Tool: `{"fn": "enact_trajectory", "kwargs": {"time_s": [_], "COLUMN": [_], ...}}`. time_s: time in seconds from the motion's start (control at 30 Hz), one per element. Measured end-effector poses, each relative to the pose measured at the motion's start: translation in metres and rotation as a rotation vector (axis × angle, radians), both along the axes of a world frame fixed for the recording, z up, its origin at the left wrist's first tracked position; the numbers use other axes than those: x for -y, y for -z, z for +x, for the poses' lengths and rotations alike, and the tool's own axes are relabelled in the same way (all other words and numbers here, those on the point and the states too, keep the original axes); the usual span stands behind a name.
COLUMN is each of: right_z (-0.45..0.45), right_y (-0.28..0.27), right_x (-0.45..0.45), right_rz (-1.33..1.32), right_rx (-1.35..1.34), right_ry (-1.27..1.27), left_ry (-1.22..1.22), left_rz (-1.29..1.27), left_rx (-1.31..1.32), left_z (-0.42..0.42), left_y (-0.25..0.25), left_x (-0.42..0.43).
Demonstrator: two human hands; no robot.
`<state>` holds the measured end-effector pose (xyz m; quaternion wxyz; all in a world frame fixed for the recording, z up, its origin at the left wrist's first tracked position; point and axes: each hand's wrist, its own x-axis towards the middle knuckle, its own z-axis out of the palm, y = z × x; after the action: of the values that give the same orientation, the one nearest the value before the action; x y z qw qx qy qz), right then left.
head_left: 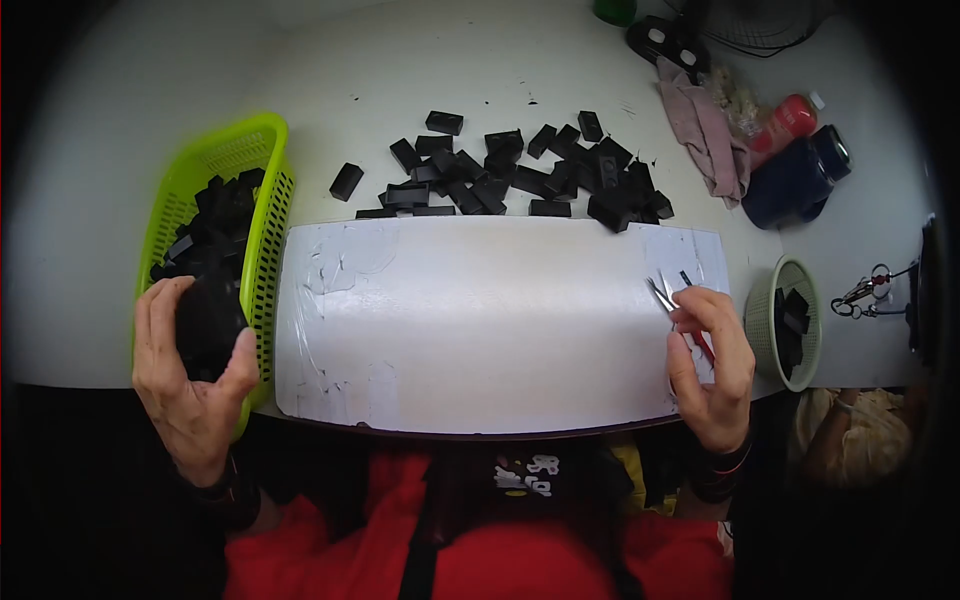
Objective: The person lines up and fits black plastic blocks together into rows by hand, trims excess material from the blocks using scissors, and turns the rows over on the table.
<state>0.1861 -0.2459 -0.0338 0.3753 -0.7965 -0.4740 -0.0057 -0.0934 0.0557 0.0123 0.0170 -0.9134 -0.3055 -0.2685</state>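
At the left, my left hand point(190, 385) reaches over the lime-green basket point(265, 230), thumb and fingers curved around a dark black block point(208, 325). The block's outline merges with other black pieces point(215, 220) in the basket. My right hand point(718, 375) is at the right end of the white board point(490, 330). Its fingers are bent around a small red-handled tool point(704, 347), which looks like nippers. Two slim metal points point(661, 294) stick out past the fingertips toward the upper left; part of the tool is hidden by the hand.
Behind the board lies a loose heap of black rectangular blocks point(530, 180). A small pale basket point(818, 330) with black pieces stands at the right. Farther back are a pink cloth point(700, 130), a red bottle point(785, 125), a dark blue flask point(795, 180) and hanging keys point(862, 295).
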Motion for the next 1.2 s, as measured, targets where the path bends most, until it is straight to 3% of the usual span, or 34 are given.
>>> {"fn": "enact_trajectory", "kwargs": {"time_s": [0.07,0.13,0.2,0.27,0.33,0.4,0.47,0.57,0.73,0.93,1.2], "right_z": [0.037,0.081,0.111,0.135,0.136,0.129,0.127,0.128,0.110,0.117,0.100], "right_y": [-0.002,0.009,0.025,0.041,0.049,0.049,0.049,0.060,0.058,0.063,0.045], "right_x": [-0.002,-0.009,-0.031,-0.053,-0.083,-0.106,-0.118,-0.128,-0.161,-0.189,-0.176], "right_rz": [-0.174,-0.245,-0.316,-0.443,-0.558,-0.562,-0.536,-0.451,-0.423,-0.355,-0.172], "right_rx": [0.120,0.227,0.344,0.104,0.107,0.093,0.049,0.006,-0.046,0.019,-0.073], "right_ry": [0.037,0.026,0.024,-0.024,0.009,0.015,0.011,0.017,-0.034,-0.117,-0.152], "left_ry": [-0.316,-0.351,-0.086,0.140,0.262,0.183,0.034,0.047,0.210,0.227,0.427], "left_rz": [-0.099,-0.036,0.228,-0.076,-0.220,-0.143,-0.312,-0.432,-0.583,-0.610,-0.677], "left_rx": [-0.071,-0.133,-0.119,0.026,0.009,-0.133,-0.310,-0.365,-0.299,-0.218,0.132], "left_z": [-0.021,-0.031,-0.013,0.031,0.076,0.121,0.163,0.203,0.232,0.248,0.241], "left_y": [0.001,0.007,0.007,0.009,0.031,0.060,0.077,0.097,0.093,0.097,0.092], "left_x": [-0.031,-0.049,-0.043,-0.014,-0.008,-0.023,-0.039,-0.042,-0.026,-0.031,-0.030]}}
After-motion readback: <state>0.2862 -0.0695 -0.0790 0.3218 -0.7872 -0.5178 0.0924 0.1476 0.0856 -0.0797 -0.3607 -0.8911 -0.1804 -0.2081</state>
